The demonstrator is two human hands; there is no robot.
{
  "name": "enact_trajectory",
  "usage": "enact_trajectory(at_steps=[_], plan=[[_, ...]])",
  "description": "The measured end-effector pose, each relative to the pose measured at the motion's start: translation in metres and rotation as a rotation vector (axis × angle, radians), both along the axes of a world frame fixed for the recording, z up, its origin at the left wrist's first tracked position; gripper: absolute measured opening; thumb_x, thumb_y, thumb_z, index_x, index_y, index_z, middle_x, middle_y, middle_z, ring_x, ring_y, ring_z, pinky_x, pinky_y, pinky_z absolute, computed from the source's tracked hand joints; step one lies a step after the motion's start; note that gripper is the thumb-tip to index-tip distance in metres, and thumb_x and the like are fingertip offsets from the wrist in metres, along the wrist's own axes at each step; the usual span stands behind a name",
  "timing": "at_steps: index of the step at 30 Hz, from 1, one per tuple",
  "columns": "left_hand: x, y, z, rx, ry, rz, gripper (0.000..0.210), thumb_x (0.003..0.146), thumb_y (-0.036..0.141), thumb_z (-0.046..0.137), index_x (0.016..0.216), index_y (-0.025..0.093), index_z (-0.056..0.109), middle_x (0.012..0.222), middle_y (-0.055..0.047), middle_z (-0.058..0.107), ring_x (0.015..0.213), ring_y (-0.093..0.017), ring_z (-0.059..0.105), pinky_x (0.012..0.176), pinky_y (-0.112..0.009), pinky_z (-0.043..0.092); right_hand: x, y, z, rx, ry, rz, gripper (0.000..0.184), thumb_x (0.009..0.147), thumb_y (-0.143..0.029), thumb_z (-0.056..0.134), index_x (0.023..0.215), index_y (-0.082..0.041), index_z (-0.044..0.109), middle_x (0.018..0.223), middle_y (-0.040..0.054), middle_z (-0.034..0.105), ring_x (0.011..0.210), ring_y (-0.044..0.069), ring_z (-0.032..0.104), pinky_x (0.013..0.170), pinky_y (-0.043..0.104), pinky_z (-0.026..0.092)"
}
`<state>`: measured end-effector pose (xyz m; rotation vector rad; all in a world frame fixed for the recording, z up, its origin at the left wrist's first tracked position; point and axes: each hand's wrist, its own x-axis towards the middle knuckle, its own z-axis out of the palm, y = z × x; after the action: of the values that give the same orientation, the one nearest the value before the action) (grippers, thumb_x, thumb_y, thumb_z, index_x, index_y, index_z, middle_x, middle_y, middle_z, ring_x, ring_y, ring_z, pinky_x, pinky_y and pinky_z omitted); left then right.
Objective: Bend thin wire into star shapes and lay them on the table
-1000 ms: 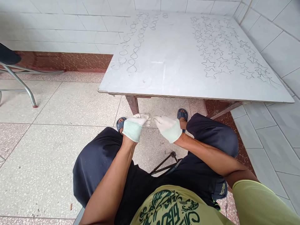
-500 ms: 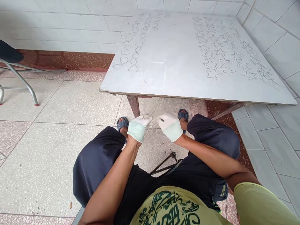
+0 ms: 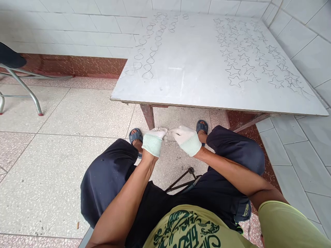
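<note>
My left hand (image 3: 154, 138), in a white glove with a pale green cuff, pinches a thin wire (image 3: 166, 128) between thumb and fingers. From the other side my right hand (image 3: 184, 137), gloved alike, has its fingers closed at the same wire, its tips almost against the left fingertips. Most of the wire is hidden by the gloves, and its shape is too fine to make out. Both hands hang in the air between my knees, short of the table's front edge. Below them, between my thighs, stands a dark metal tool with thin bars (image 3: 190, 171).
Ahead is a white-topped table (image 3: 196, 93). Several star-shaped wires (image 3: 234, 81) lie on its right part, and several figure-eight wires (image 3: 147, 71) on its left. A chair with metal legs (image 3: 31, 94) stands at the far left. Tiled walls (image 3: 307, 51) border the table.
My two hands have come closer together, with the right fingertips now meeting the left at the wire. The wires on the table have not moved.
</note>
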<state>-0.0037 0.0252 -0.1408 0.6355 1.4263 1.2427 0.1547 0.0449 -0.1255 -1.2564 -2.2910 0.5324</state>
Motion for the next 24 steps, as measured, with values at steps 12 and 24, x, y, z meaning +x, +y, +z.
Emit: enact_trajectory(at_steps=[12,24], plan=[[0.003,0.001,0.010,0.080,-0.094,-0.028,0.031,0.065,0.043,0.084,0.069,0.019,0.064,0.061,-0.001,0.064,0.052,-0.011,0.052,0.053,-0.026,0.041,-0.005,-0.001,0.006,-0.035,0.016,-0.040,0.031,0.102,-0.017,0.057,0.081,-0.023,0.078,0.079,0.0018,0.067,0.079,0.017,0.056,0.073,0.029,0.035],[-0.012,0.004,0.015,0.024,-0.028,-0.068,0.027,0.063,0.035,0.083,0.063,0.019,0.061,0.054,0.003,0.059,0.045,-0.008,0.049,0.047,-0.023,0.037,0.009,0.008,0.000,0.260,-0.036,0.052,0.038,0.093,-0.004,0.060,0.058,-0.021,0.058,0.064,-0.0004,0.049,0.070,0.017,0.039,0.070,0.035,0.026]])
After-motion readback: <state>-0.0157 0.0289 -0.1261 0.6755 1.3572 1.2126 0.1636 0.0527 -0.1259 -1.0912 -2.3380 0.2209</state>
